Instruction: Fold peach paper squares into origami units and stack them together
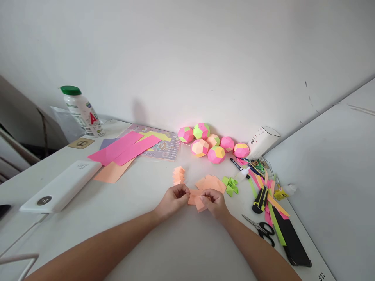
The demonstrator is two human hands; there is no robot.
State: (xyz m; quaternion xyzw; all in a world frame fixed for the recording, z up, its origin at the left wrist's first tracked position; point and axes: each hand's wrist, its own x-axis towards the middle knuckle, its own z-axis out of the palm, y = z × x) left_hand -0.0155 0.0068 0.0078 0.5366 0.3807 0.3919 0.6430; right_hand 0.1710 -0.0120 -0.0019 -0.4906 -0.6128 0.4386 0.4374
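Between my two hands, low over the table, is a folded piece of peach paper (199, 203). My left hand (175, 199) pinches its left end with thumb and fingertips. At the other end, my right hand (216, 202) grips the paper, thumb on top. Just behind the hands lie more peach paper pieces (211, 182), partly covered by the right hand. A zigzag-folded peach strip (178, 175) stands behind my left hand. To the right of the peach pieces sits a folded green paper piece (231, 185).
Several coloured paper balls (199, 148) line the wall. Scissors (262, 228), a box cutter (260, 200), a glue bottle (283, 192) and paper scraps crowd the right. Pink sheets (117, 148), a white power bank (66, 185) and a green-capped bottle (83, 113) are at the left.
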